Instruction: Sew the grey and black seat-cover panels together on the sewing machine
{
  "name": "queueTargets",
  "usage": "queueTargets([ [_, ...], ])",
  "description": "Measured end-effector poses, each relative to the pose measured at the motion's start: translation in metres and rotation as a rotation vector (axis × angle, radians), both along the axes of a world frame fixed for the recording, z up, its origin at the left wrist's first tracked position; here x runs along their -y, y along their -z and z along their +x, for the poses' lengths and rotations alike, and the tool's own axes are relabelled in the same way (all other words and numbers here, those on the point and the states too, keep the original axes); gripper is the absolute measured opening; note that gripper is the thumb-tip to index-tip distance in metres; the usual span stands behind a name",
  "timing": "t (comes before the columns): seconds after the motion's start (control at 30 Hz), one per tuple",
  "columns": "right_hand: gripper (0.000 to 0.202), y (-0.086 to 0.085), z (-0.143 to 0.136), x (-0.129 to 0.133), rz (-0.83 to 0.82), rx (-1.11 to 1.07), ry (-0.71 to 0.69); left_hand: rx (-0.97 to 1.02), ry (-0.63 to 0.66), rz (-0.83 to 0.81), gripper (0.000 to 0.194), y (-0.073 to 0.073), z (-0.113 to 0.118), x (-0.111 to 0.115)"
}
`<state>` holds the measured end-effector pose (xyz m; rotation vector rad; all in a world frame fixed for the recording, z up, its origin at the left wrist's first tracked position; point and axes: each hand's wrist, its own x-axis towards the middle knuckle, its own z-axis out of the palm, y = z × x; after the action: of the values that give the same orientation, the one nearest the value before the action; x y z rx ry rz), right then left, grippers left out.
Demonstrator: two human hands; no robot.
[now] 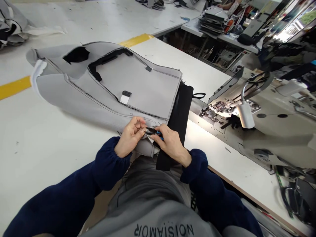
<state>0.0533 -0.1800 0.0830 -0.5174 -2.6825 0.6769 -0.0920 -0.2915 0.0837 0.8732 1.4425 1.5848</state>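
At the near edge of the white counter, the finishing appeared to be at close handwork. The left hand pinched the near edge of a large grey fabric piece with dark seam lines; whether a thread lay between its fingertips too could not be told. The right hand gripped a small tool with black and blue parts, its tip close to the left fingertips.

The grey piece spread from the person's lap over the counter, leftward and away. Much of its joining looked done: long seams ran along its panels, and a black fabric band lay along its right end, a thin black loop beyond. Farther up, a white tab with a black end and black strips sat in place. What seemed left was small detail around the hands, where fine dark strands showed; how much remained was hidden by the fingers.

To the right, a sewing machine stood with its lamp lit, apart from both hands. Past the yellow tape, a stack of dark and grey pieces rested on another counter.
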Motion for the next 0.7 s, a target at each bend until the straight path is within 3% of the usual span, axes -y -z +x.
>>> queueTargets([
  [0.37, 0.024, 0.006, -0.006, -0.002, -0.173, -0.048, 0.002, 0.008, -0.071, 0.056, 0.026, 0.019, 0.003, 0.000],
  [0.7, 0.021, 0.010, -0.010, -0.006, -0.309, -0.093, 0.054, 0.077, -0.121, 0.065, 0.028, 0.018, 0.008, -0.002],
])
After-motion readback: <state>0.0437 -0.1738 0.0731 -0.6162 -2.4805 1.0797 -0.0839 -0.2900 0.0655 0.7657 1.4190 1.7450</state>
